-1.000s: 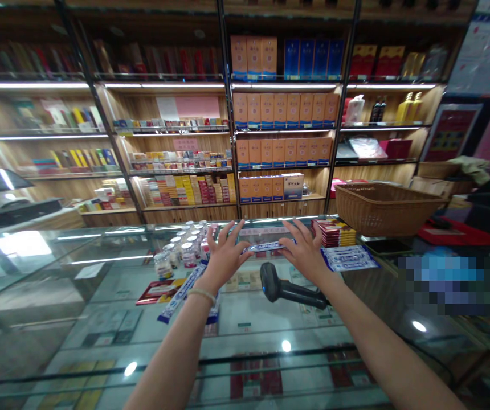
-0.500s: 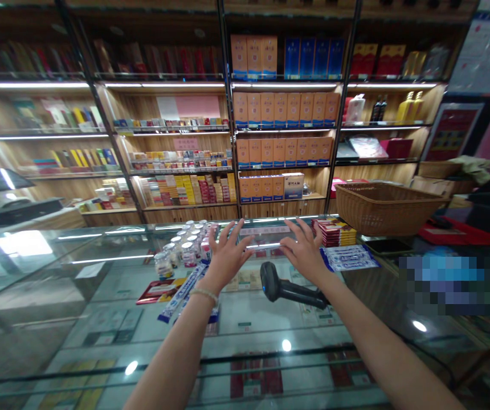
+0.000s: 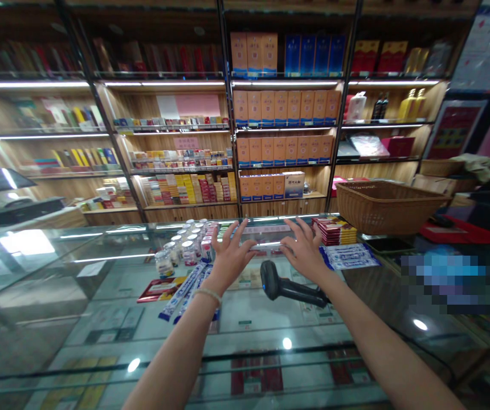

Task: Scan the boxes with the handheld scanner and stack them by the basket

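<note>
Above a glass counter (image 3: 240, 341), my left hand (image 3: 230, 256) is spread with nothing in it. Beside it on the left are several small jars (image 3: 188, 251) with light lids, blue-and-white long packets (image 3: 186, 289) and a red-and-yellow packet (image 3: 159, 289). My right hand (image 3: 303, 250) is also spread and holds nothing. Just below it a black barcode scanner (image 3: 294, 291) lies on the glass, its handle end partly behind my right forearm. To the right of that hand are a stack of red-and-yellow packets (image 3: 334, 232) and more blue-and-white packets (image 3: 351, 256).
A brown wicker basket (image 3: 388, 208) stands at the right back of the counter. Behind the counter, shelves hold orange boxes (image 3: 285, 108), bottles and small packs. A red mat (image 3: 462, 230) lies on the far right. A monitor-like device (image 3: 9, 191) is at left.
My left hand has shifted slightly to the right, toward my right hand. The right hand, scanner and packets look almost unchanged.
</note>
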`<state>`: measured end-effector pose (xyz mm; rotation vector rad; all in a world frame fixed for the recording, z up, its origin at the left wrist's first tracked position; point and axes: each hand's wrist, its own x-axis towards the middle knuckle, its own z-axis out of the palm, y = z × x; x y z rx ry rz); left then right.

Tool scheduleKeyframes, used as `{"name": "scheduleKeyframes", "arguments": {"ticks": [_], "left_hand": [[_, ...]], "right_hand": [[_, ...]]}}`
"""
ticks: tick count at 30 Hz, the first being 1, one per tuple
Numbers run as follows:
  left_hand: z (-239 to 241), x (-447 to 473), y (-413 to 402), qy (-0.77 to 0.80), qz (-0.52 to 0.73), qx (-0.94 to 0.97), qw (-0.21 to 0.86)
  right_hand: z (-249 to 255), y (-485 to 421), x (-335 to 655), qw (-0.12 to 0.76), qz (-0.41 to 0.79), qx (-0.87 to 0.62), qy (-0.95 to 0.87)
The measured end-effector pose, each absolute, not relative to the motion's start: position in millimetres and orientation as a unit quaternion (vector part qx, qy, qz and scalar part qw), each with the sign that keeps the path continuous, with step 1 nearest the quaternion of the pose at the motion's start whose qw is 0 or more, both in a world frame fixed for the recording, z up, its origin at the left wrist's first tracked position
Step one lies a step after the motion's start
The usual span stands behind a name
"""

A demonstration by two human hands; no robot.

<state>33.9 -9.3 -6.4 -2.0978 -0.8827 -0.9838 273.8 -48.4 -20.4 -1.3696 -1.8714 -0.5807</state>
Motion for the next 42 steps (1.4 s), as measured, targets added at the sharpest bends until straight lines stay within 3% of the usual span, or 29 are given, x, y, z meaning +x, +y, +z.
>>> {"name": "scheduleKeyframes", "arguments": {"ticks": [15, 42], "left_hand": [[-4.0, 33.6, -13.8, -0.354, -0.342, -0.827, 0.272], [-9.1, 36.1, -15.2, -0.357, -0.371, -0.808, 0.287]], "right_hand": [[-24.4, -48.5, 271.5, 0.357, -0.331, -0.487, -0.725], [-25.6, -50.8, 268.0, 0.335, -0.316, -0.499, -0.734]]}}
